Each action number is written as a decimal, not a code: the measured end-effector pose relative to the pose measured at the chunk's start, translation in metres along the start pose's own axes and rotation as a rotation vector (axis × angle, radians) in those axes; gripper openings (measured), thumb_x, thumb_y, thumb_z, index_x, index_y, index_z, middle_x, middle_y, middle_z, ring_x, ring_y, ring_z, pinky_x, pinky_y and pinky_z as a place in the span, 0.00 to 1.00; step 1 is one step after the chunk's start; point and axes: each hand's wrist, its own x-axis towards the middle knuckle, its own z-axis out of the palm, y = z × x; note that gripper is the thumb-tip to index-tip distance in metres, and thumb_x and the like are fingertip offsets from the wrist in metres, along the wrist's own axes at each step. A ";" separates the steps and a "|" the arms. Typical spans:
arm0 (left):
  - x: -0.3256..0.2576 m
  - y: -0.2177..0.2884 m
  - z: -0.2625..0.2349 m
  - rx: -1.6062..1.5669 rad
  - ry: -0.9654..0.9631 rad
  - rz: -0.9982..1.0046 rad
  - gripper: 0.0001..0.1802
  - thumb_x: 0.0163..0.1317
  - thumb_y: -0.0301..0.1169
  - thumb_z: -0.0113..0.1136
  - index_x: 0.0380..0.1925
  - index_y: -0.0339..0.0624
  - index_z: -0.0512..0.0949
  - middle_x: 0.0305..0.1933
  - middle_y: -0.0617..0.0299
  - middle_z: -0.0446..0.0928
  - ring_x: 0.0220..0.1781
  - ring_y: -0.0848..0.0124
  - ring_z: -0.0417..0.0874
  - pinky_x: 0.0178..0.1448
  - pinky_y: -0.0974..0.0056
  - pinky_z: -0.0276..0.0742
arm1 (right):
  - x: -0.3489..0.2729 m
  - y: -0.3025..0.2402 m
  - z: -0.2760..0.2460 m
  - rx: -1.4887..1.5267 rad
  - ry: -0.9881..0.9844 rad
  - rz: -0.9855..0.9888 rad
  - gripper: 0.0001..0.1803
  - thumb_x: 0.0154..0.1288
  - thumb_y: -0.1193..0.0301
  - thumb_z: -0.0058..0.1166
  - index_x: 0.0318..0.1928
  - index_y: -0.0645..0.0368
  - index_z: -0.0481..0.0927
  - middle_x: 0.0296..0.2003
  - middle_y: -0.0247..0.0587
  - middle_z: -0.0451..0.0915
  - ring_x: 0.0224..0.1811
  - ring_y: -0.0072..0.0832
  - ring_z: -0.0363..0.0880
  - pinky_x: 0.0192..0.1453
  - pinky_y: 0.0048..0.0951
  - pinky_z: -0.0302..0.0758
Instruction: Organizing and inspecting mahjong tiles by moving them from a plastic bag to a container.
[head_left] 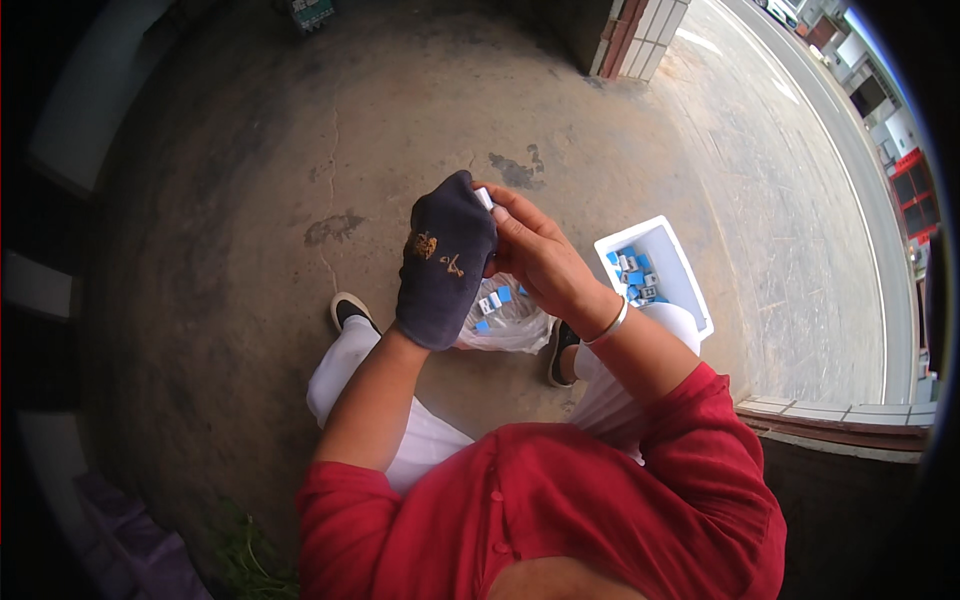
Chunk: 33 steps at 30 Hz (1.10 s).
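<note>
My left hand (440, 260) is inside a dark navy cloth cover, a mitt or sock with an orange-gold motif on its back, so its fingers are hidden. It is raised in front of me, above the floor. Beside its tip, my right hand (535, 250) is bare, with thumb and fingers closed on a small white piece (484, 198) that lies against the cloth. The right fingers also touch the cover's edge. Below both hands a clear plastic bag (515, 328) holds several small white and blue pieces, partly hidden by my hands.
To the right, by my knee, stands a white box (690, 270) with many small blue and white pieces inside. My shoes (352, 308) rest on the concrete floor. A tiled pillar (640, 40) stands at the far right, and a road runs beyond it. Green leaves (250, 555) lie at lower left.
</note>
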 end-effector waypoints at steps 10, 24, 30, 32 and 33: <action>-0.008 -0.002 -0.014 0.285 -0.010 0.071 0.16 0.48 0.31 0.66 0.34 0.39 0.72 0.35 0.51 0.75 0.39 0.57 0.78 0.40 0.58 0.75 | -0.001 0.008 -0.012 0.034 -0.068 0.064 0.21 0.74 0.60 0.44 0.61 0.56 0.67 0.40 0.35 0.77 0.38 0.20 0.77 0.43 0.25 0.75; -0.004 -0.001 -0.002 0.347 -0.063 0.103 0.16 0.42 0.33 0.65 0.29 0.35 0.75 0.29 0.49 0.75 0.36 0.51 0.77 0.38 0.53 0.74 | -0.002 0.011 -0.018 0.013 -0.058 0.097 0.22 0.72 0.62 0.48 0.61 0.58 0.68 0.36 0.32 0.79 0.36 0.19 0.77 0.42 0.23 0.74; 0.011 0.001 -0.023 0.239 -0.028 0.181 0.05 0.39 0.30 0.65 0.15 0.44 0.78 0.24 0.57 0.78 0.30 0.56 0.78 0.35 0.57 0.74 | -0.005 -0.024 -0.048 -0.684 -0.098 -0.062 0.24 0.66 0.61 0.56 0.58 0.60 0.72 0.36 0.41 0.83 0.37 0.25 0.80 0.44 0.27 0.75; 0.014 0.002 -0.025 -0.027 -0.170 -0.107 0.05 0.39 0.30 0.63 0.15 0.41 0.79 0.21 0.56 0.80 0.25 0.57 0.80 0.32 0.61 0.75 | -0.008 -0.032 -0.079 -1.224 -0.038 -0.055 0.20 0.66 0.61 0.55 0.53 0.57 0.76 0.32 0.45 0.84 0.32 0.33 0.82 0.41 0.30 0.77; 0.013 0.001 -0.022 -0.053 -0.125 -0.188 0.05 0.40 0.29 0.61 0.16 0.40 0.78 0.22 0.51 0.80 0.24 0.54 0.81 0.31 0.62 0.76 | -0.009 -0.028 -0.100 -1.448 0.039 0.017 0.18 0.65 0.60 0.55 0.50 0.56 0.78 0.31 0.47 0.83 0.31 0.36 0.83 0.39 0.32 0.77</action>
